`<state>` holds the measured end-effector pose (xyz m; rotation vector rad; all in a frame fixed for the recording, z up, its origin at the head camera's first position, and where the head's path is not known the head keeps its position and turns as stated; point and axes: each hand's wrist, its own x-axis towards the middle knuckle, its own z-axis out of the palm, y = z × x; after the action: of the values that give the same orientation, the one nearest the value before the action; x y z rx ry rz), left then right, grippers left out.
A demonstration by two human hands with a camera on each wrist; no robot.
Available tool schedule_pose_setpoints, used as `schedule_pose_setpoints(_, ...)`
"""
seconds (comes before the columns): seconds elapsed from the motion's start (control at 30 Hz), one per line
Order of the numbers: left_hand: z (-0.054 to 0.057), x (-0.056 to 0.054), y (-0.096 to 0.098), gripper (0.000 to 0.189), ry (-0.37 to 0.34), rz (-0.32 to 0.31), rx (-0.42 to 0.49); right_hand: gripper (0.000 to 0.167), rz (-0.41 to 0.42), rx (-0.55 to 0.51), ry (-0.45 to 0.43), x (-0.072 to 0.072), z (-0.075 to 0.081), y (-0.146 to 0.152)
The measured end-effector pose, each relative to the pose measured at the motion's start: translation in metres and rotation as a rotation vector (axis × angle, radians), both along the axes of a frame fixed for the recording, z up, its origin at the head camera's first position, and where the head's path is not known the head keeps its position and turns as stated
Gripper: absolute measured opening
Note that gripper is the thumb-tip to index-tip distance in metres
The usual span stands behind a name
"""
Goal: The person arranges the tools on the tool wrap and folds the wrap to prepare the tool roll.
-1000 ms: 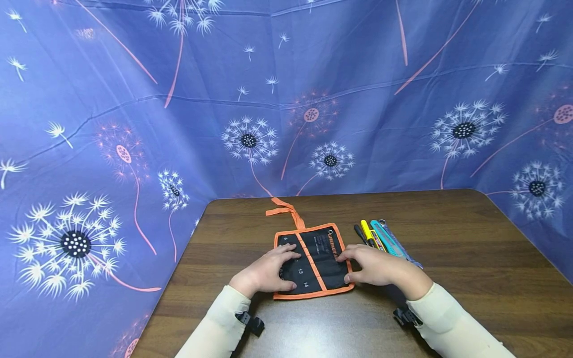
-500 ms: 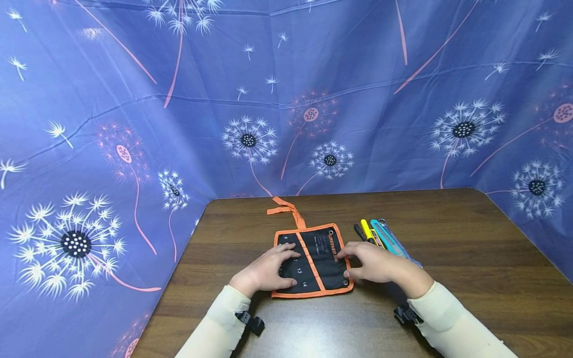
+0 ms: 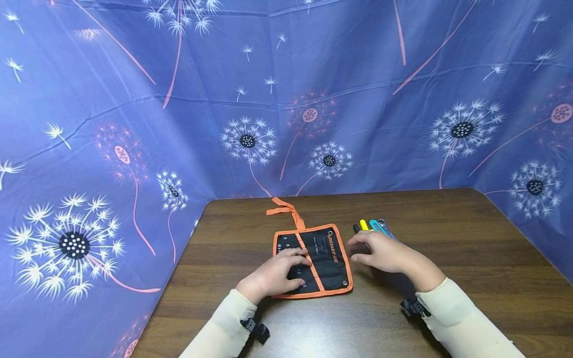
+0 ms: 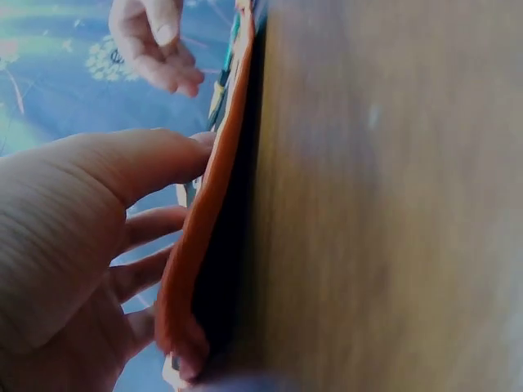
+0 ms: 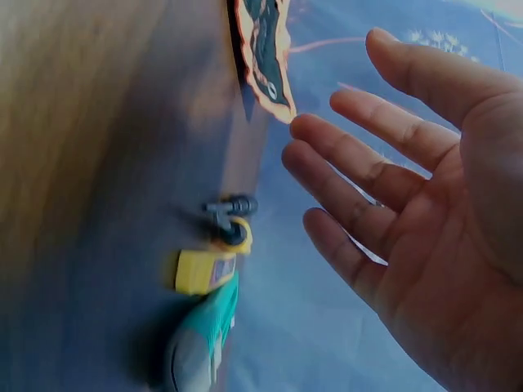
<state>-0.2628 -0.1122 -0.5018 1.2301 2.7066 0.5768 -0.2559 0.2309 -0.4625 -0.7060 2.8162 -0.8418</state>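
Note:
A flat black tool roll [image 3: 323,248] with orange trim, numbered pockets and a printed right panel lies on the table. On its left half rests my left hand [image 3: 279,273], fingers spread and relaxed. In the left wrist view, the left thumb and fingers of that hand [image 4: 65,237] lie over the roll's orange edge [image 4: 208,188]. My right hand [image 3: 387,252] hovers just right of the roll, holding nothing. Its extended fingers show in the right wrist view, apart from the roll [image 5: 265,49]. Partly hidden behind it are a black slim tool [image 3: 356,228], a yellow one [image 3: 364,225] and a teal cutter [image 3: 377,226].
An orange tie strap [image 3: 293,214] trails from the roll's far edge. Beside the teal cutter lies a metal ring-ended wrench [image 3: 383,224]. The wooden table [image 3: 470,248] meets a blue dandelion-print cloth [image 3: 380,124] at its back and left.
My right hand has lifted off the roll's right edge and shifted right and slightly away, over the tools. My left hand has slid a little right on the roll.

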Motion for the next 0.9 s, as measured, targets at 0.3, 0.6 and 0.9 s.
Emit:
schedule_pose_setpoints(0.3, -0.002, 0.011, 0.015, 0.04, 0.058, -0.061, -0.011, 0.027, -0.159, -0.008, 0.144, -0.007, -0.001, 0.021)
schedule_pose_setpoints(0.6, -0.005, 0.015, 0.021, 0.034, 0.116, -0.101, -0.002, 0.028, -0.302, 0.008, 0.124, -0.016, -0.003, 0.049)
schedule_pose_setpoints(0.9, -0.005, 0.015, 0.021, 0.029, 0.087, -0.106, -0.001, 0.027, -0.371, 0.043, 0.058, -0.022, -0.012, 0.079)
